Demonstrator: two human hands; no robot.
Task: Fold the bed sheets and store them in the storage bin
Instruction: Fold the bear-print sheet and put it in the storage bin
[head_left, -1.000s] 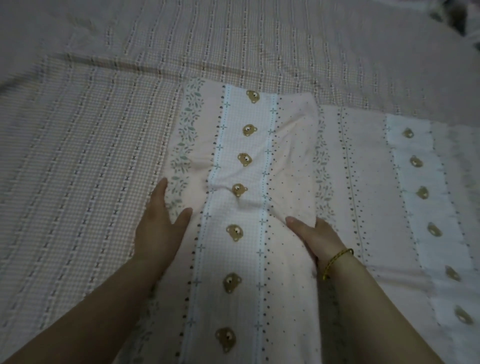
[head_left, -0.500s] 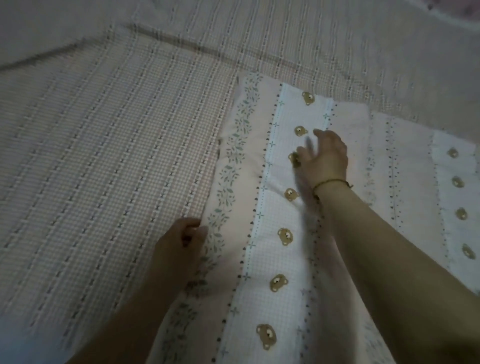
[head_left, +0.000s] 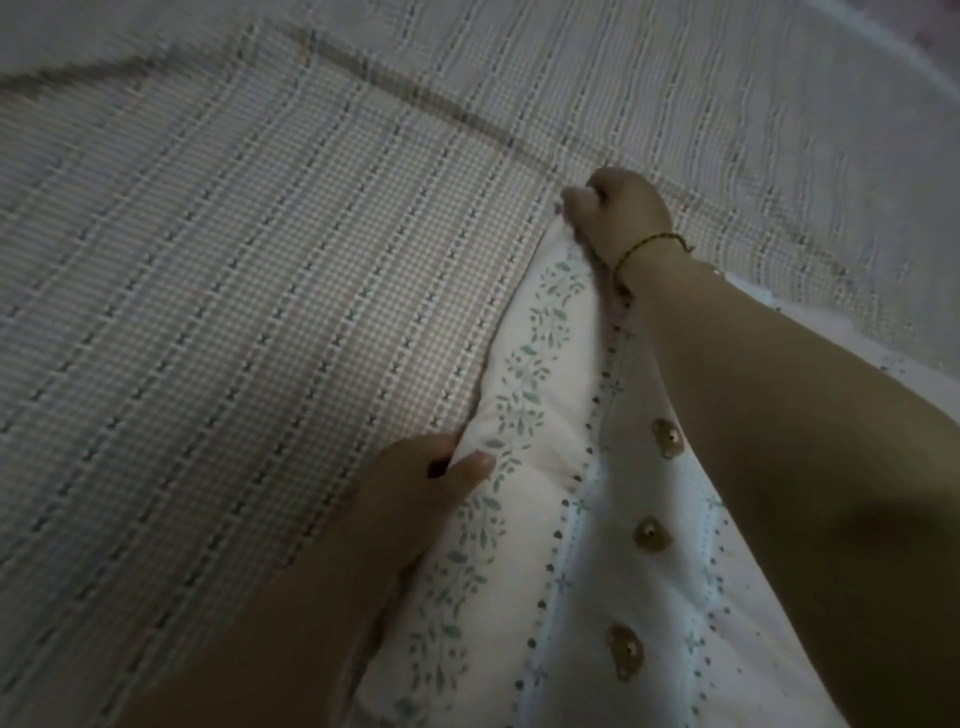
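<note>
A pale folded bed sheet (head_left: 540, 415) printed with leaf vines, dots and small brown bears lies on the bed, running from lower centre up toward the middle right. My left hand (head_left: 415, 483) pinches its left edge about halfway along, thumb on top. My right hand (head_left: 618, 213), with a thin cord bracelet on the wrist, grips the sheet's far left corner in a closed fist. My right forearm crosses over the sheet and hides much of its right side. No storage bin is in view.
The checked and striped beige bed cover (head_left: 234, 312) spreads under everything, filling the left and top of the view. A fold line in it runs diagonally across the upper part.
My right hand has moved from the bear stripe to the sheet's far left corner and closed on it. My left hand now pinches the left edge. The view has moved closer and turned.
</note>
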